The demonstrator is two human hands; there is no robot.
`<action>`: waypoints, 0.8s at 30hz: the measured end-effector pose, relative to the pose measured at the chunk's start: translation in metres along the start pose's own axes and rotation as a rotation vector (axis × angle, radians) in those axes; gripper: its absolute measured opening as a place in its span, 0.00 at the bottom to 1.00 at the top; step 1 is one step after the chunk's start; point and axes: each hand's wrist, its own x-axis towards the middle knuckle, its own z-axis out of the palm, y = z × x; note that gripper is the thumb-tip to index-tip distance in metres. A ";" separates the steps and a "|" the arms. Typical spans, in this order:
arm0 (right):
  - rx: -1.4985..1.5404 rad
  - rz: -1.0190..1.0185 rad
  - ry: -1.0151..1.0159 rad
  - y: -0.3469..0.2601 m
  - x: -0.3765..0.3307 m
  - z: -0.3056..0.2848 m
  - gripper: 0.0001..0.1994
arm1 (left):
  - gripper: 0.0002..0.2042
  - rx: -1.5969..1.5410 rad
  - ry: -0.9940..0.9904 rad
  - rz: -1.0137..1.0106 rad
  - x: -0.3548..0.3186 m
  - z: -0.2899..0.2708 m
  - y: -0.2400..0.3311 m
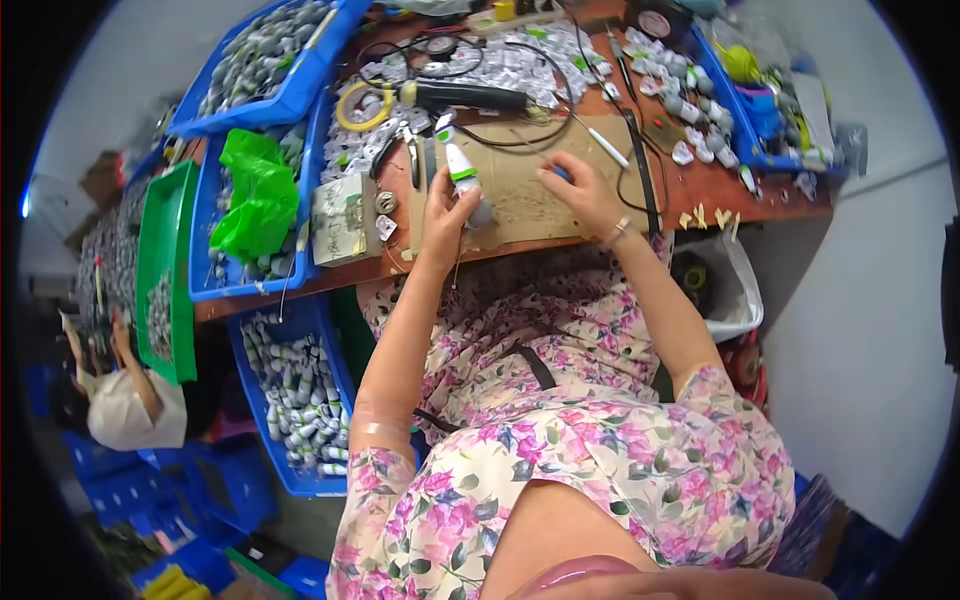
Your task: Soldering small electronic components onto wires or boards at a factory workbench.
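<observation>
My left hand (pixel 441 222) is closed round a white, tube-shaped part with a green band (pixel 459 163); its grey rounded end shows below my fingers. My right hand (pixel 588 198) is closed on a tool with a blue handle (pixel 562 174), and a thin shaft seems to run from it toward the far left. Both hands are just above a brown cardboard sheet (pixel 520 205) at the table's near edge, a short gap apart. Beside my left hand lie pliers (pixel 411 155) and a small box (pixel 343 220). A white pen-like tool (pixel 606 146) rests beyond my right hand.
White parts (pixel 500 68) are heaped at the back, near a black-handled tool (pixel 470 96) and yellow tape roll (pixel 364 106). Blue bins (pixel 318 150) stand left; another blue tray (pixel 745 140) is right. Below left, a blue crate (pixel 345 380) holds white parts. A co-worker (pixel 135 405) sits far left.
</observation>
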 end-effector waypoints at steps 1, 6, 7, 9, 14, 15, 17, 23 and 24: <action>-0.003 -0.018 -0.019 -0.001 0.006 0.011 0.14 | 0.31 0.001 -0.028 0.007 -0.003 0.001 0.002; -0.067 -0.018 -0.167 0.007 0.057 0.043 0.16 | 0.34 -0.133 -0.232 -0.069 -0.008 -0.005 0.005; 0.049 0.049 -0.195 0.011 0.063 0.049 0.17 | 0.34 -0.114 -0.249 -0.094 -0.008 -0.007 0.003; 0.165 0.004 -0.221 0.018 0.074 0.061 0.19 | 0.37 -0.171 -0.149 -0.037 -0.010 -0.007 -0.007; -0.118 -0.100 -0.126 0.012 0.079 0.067 0.17 | 0.35 -0.090 -0.089 0.013 -0.002 -0.007 -0.027; -0.230 -0.242 -0.094 0.008 0.079 0.070 0.16 | 0.34 -0.011 -0.054 0.076 0.002 -0.004 -0.031; -0.371 -0.285 -0.029 -0.004 0.076 0.066 0.16 | 0.31 0.154 -0.006 0.015 0.004 -0.005 -0.034; -0.491 -0.395 0.119 -0.038 0.069 0.070 0.15 | 0.23 0.127 -0.032 0.008 -0.001 0.002 -0.021; -0.513 -0.364 0.138 -0.041 0.070 0.071 0.16 | 0.23 0.144 -0.007 0.066 -0.003 0.004 -0.020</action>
